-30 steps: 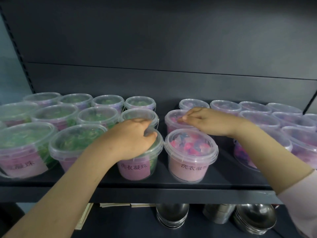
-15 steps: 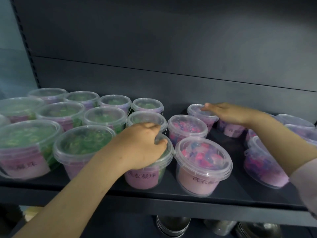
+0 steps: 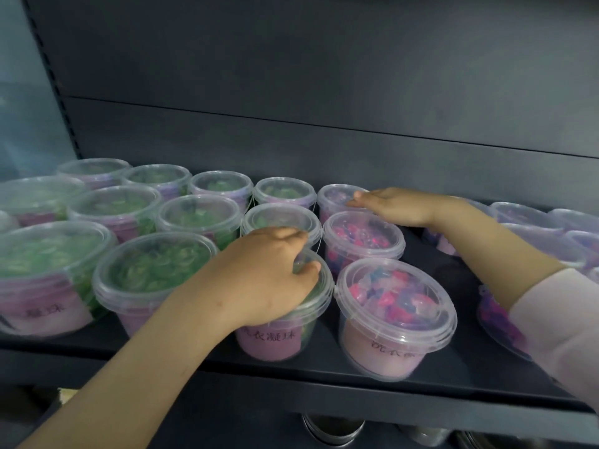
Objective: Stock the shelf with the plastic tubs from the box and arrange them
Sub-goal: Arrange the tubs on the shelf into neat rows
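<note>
Closing gap: back pink tub (image 3: 335,197) slid beside green row (image 3: 220,186) under flat right hand (image 3: 393,205); left hand (image 3: 269,280) clamped on front green tub (image 3: 275,338).

Left hand (image 3: 269,280) grips a front tub (image 3: 275,341); right hand (image 3: 395,205) rests flat on a rear tub (image 3: 334,196).

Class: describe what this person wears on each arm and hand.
The left hand and its arm are bare to the frame's edge. The right hand is bare; a pale pink sleeve covers that arm from mid-forearm up. No gloves, rings or watch show.
</note>
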`<action>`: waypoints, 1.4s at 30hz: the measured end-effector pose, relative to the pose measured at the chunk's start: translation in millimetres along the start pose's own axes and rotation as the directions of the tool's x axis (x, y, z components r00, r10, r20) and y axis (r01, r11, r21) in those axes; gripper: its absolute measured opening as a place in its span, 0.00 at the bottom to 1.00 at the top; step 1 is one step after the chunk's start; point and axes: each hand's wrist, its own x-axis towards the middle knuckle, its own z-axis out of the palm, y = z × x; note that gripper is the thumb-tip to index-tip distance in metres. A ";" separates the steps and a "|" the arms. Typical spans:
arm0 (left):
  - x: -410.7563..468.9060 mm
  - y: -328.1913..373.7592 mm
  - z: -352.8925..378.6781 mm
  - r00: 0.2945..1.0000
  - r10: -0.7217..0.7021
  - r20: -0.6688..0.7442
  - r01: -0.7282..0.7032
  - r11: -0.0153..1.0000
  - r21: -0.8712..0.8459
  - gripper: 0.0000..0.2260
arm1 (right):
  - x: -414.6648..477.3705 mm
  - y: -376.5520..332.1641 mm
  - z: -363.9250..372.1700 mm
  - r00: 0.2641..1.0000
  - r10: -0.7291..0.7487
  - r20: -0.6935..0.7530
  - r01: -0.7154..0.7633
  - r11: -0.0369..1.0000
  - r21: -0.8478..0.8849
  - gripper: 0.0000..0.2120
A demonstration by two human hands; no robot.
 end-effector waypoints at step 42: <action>-67.9 2.9 17.7 0.869 0.202 -0.452 -0.236 0.972 -0.018 0.15 | -204.9 -30.4 73.2 0.860 -0.251 -0.444 0.330 0.938 0.110 0.15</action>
